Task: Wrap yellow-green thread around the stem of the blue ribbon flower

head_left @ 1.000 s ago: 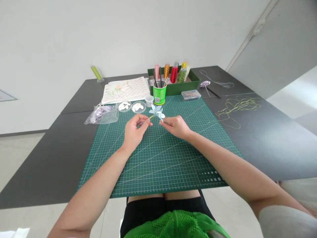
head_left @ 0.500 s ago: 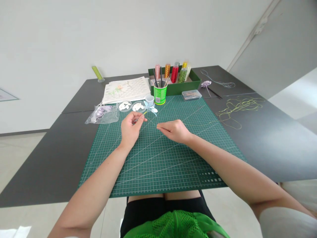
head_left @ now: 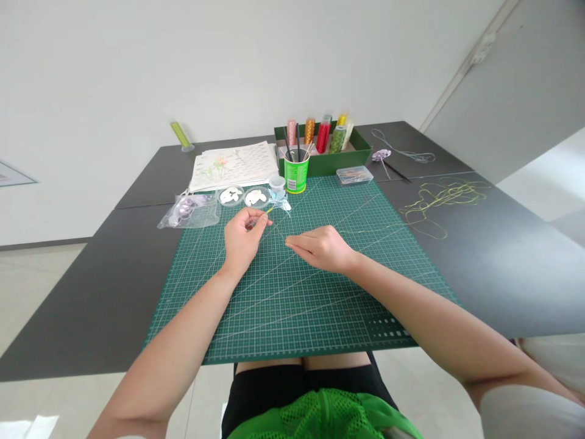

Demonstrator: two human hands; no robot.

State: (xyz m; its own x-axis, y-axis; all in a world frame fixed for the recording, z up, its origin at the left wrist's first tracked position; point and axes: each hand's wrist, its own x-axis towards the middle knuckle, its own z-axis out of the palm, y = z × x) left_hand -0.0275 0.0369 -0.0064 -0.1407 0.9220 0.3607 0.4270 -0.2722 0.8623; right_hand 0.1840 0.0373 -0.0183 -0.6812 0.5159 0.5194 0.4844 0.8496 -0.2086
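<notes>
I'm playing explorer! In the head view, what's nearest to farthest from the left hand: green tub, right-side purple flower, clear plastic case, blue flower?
1. Blue flower: in the left hand.
2. Green tub: beyond it.
3. Clear plastic case: right of the tub.
4. Purple flower: farther right.

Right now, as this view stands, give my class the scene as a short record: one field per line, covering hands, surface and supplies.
Left hand: the left hand pinches the green stem of a pale blue flower
Right hand: the right hand has its fingers pressed together; anything between them is too small to tell
Surface: green cutting mat on a dark table
Back: green box with thread spools; green cup in front
Right side: tangled yellow-green thread
</notes>
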